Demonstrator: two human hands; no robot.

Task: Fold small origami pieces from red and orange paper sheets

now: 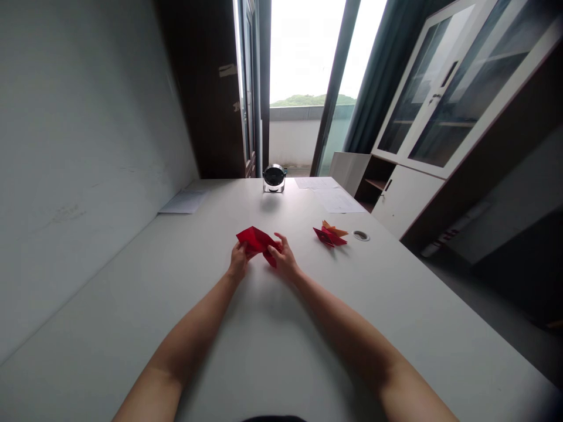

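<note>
Both of my hands hold a sheet of red folded paper [255, 239] a little above the white table [272, 340]. My left hand [238, 259] pinches its left side, thumb on top. On the right side, my right hand [284, 257] grips it between thumb and fingers, with one finger lifted away. The paper is creased and partly opened out, and a flap hangs down between the hands. Its underside is hidden. To the right lie folded paper pieces [331, 235], red in front and orange behind.
A round black and silver device [274, 177] stands at the table's far end. Paper sheets lie at the far right [336, 198] and a paper stack [182, 201] at the far left. A cable hole [360, 235] is near the right edge. A wall borders the left side.
</note>
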